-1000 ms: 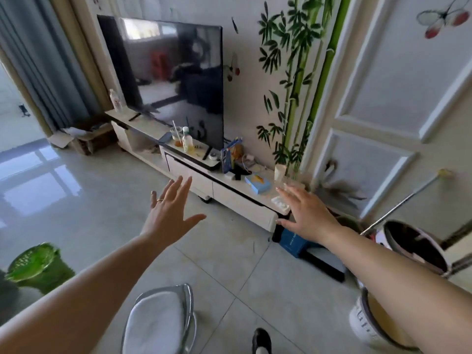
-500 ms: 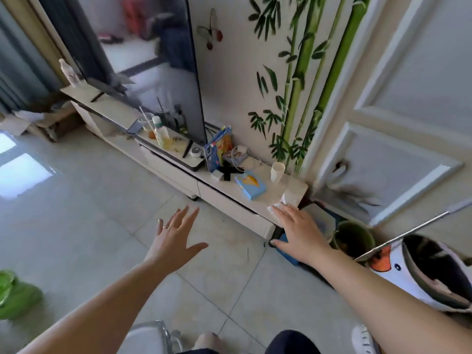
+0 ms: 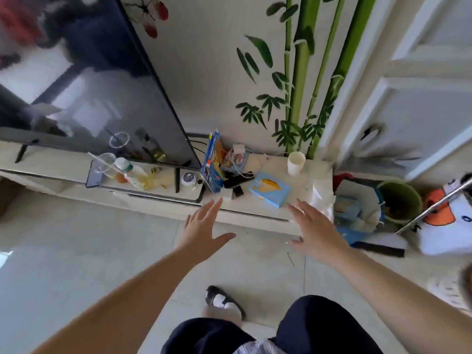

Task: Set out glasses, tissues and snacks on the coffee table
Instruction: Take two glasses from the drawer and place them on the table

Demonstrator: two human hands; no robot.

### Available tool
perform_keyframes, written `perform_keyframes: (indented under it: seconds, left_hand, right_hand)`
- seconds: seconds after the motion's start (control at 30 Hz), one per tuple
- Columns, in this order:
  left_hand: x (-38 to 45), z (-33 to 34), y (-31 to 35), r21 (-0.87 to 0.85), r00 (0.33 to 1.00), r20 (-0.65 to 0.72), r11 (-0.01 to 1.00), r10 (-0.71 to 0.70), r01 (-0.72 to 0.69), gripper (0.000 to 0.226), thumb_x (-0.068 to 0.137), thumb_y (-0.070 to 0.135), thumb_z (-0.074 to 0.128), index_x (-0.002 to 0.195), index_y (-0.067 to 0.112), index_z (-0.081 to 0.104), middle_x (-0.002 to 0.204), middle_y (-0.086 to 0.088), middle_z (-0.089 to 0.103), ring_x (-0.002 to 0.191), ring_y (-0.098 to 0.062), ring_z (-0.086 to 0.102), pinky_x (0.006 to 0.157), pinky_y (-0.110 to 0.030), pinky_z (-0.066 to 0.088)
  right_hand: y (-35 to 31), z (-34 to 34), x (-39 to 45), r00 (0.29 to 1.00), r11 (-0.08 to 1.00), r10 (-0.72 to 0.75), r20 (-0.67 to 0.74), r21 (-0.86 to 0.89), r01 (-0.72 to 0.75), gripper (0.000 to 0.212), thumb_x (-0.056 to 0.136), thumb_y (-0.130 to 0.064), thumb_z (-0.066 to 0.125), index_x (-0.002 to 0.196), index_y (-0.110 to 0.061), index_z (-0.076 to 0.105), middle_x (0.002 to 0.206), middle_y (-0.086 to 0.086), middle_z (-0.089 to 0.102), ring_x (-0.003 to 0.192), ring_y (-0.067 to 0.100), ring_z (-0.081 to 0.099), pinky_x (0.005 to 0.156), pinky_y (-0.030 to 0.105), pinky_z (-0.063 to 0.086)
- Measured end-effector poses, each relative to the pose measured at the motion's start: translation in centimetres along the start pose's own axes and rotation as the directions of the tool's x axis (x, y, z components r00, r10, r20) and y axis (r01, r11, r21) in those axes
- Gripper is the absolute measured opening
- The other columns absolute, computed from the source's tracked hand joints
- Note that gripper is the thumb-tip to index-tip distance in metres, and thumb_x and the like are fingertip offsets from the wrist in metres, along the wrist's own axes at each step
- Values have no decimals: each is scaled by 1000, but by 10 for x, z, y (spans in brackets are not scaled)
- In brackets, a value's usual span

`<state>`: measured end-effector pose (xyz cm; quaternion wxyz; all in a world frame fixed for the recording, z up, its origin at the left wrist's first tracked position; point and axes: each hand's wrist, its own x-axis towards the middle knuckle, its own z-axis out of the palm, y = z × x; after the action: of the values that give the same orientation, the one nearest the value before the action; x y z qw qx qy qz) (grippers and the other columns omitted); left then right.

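Partly blurred, the tissue pack [image 3: 270, 189] lies between both hands.

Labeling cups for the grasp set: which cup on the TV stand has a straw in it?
The clear plastic cup at the left, by the phone and bottle. The white paper cup near the bamboo mural has no straw.

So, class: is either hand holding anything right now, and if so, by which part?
Nothing is held. The left hand and right hand are both open, fingers spread, in front of the TV stand, short of the blue pack.
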<state>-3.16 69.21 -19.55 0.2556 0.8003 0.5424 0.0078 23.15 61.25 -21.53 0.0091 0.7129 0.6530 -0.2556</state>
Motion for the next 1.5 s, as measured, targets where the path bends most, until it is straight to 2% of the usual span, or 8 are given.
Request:
perform_keyframes:
  seconds: [0.27, 0.4, 0.57, 0.83, 1.07, 1.23, 1.4, 1.5]
  left_hand:
    - [70, 4, -76, 41, 966, 226, 990, 123, -136, 88, 81, 57, 58, 150, 28, 12, 158, 3, 18, 145, -17, 17, 117, -43, 18]
    - [85, 54, -104, 40, 951, 291, 992, 102, -118, 87, 83, 55, 57, 150, 26, 11, 158, 3, 18, 145, -16, 16, 118, -36, 15]
    - [121, 146, -140, 46, 936, 347, 996, 61, -82, 86, 83, 56, 56, 150, 26, 11, 158, 4, 18, 144, -16, 17, 118, -39, 16]
    - [201, 271, -185, 32, 951, 290, 992, 106, -120, 84, 83, 53, 59, 150, 26, 15, 157, 2, 20, 145, -17, 16, 118, -42, 13]
    - [257, 349, -216, 96, 964, 126, 964, 235, -248, 72, 87, 52, 53, 148, 25, 24, 156, 4, 22, 146, -15, 12, 119, -42, 3]
    - [272, 381, -230, 139, 953, 7, 944, 302, -300, 64, 89, 47, 52, 146, 29, 29, 152, 7, 32, 145, -15, 16, 119, -44, -3]
    - [266, 385, -229, 175, 966, -28, 952, 258, -249, 57, 92, 37, 51, 145, 29, 31, 143, 3, 40, 138, -21, 27, 118, -47, -3]
    - [259, 386, -229, 177, 975, 17, 959, 221, -221, 52, 93, 33, 52, 142, 30, 37, 131, -1, 45, 129, -25, 34, 118, -43, 2]
  right_hand:
    - [-50, 69, 43, 974, 966, 224, -16, 135, -220, 86, 83, -47, 59, 150, -24, 10, 159, 2, 5, 146, 19, 5, 118, 38, 14]
    - [-49, 125, 70, 972, 964, 233, 33, 120, -236, 84, 85, -49, 55, 150, -26, 7, 159, 1, 1, 147, 19, 1, 119, 40, 11]
    - [-27, 208, 127, 977, 972, 198, 86, 109, -206, 86, 85, -48, 56, 150, -25, 5, 159, 2, -4, 147, 20, -5, 119, 45, 6]
    - [32, 309, 220, 979, 981, 174, 106, 64, -181, 87, 87, -47, 54, 150, -25, -2, 159, 1, -9, 146, 19, -8, 118, 45, 5]
    - [76, 372, 289, 989, 987, 136, -56, -76, -140, 85, 85, -46, 56, 150, -21, 7, 158, 4, 6, 146, 21, 4, 117, 47, 5]
    - [89, 396, 303, 931, 992, 49, -361, -94, -88, 74, 69, -42, 70, 134, -15, 45, 130, 7, 49, 122, 24, 37, 104, 55, 35]
    - [91, 397, 301, 923, 993, 37, -384, -93, -79, 61, 75, -31, 69, 130, -13, 51, 112, 7, 55, 104, 31, 55, 97, 56, 41]
    - [91, 401, 290, 921, 999, 7, -390, -32, -21, 44, 75, -25, 71, 117, -13, 63, 98, 8, 57, 86, 32, 56, 77, 45, 53]
